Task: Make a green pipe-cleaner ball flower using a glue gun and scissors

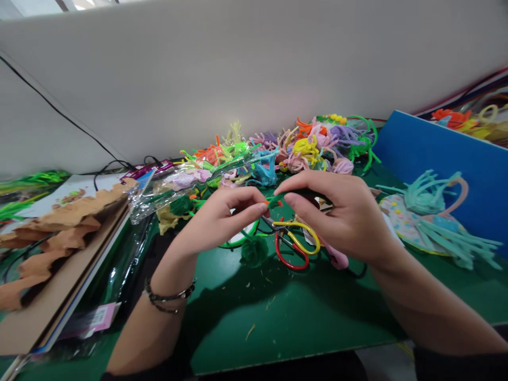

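My left hand (228,219) is closed in a pinch at the near end of a dark green pipe cleaner (275,201) with a bit of orange beside it. From the other side, my right hand (337,211) pinches the same piece between thumb and index finger. Just below the hands lies a pair of scissors (313,232) with one yellow and one red handle. A dark green fuzzy ball (254,251) hangs or rests beneath my left hand; I cannot tell whether it joins the held piece. A pink handle (338,258) shows under my right hand.
Colourful pipe cleaner bundles (305,151) are heaped against the white partition (254,69). Cardboard sheets with brown crumpled paper (71,233) lie left. A blue panel (440,164) and a teal pipe cleaner figure (426,198) stand right. Small scraps dot the green table (293,328).
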Action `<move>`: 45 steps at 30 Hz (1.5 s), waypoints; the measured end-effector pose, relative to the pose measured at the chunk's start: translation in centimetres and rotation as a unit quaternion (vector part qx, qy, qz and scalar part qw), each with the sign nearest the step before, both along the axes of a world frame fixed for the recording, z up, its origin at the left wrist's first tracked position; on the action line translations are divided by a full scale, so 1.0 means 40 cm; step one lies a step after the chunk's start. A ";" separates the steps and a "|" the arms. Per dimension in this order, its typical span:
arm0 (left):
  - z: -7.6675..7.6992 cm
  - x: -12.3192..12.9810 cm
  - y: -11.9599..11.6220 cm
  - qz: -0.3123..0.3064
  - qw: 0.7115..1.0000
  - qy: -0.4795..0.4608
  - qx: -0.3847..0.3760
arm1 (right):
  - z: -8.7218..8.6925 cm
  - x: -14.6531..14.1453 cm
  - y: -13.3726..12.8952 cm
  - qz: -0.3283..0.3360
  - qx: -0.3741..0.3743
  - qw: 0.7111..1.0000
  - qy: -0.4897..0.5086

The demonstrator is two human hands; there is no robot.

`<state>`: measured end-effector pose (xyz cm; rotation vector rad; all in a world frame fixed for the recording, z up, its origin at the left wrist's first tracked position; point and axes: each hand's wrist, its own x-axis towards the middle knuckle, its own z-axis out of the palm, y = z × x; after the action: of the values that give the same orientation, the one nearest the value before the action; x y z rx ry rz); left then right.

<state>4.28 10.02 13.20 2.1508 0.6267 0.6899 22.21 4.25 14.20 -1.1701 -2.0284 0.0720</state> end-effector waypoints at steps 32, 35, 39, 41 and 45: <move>-0.050 0.062 -0.012 -0.025 0.965 -0.116 -0.235 | 0.002 0.011 0.003 -0.018 0.137 0.987 -0.087; -0.057 0.065 -0.008 0.024 0.958 -0.158 -0.238 | 0.005 0.005 -0.012 -0.014 0.158 0.983 -0.096; -0.050 0.063 -0.008 0.073 0.929 -0.239 -0.274 | 0.001 0.005 -0.007 0.026 0.136 0.983 -0.120; -0.046 0.061 -0.011 0.063 0.911 -0.273 -0.303 | -0.003 0.011 0.005 0.038 0.124 0.980 -0.149; -0.045 0.057 -0.018 -0.020 0.882 -0.297 -0.365 | -0.010 0.026 0.033 0.020 0.097 0.978 -0.181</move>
<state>6.58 9.30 11.41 1.1638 0.4063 0.8639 23.26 5.56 13.79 -1.0776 -2.3137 -0.3355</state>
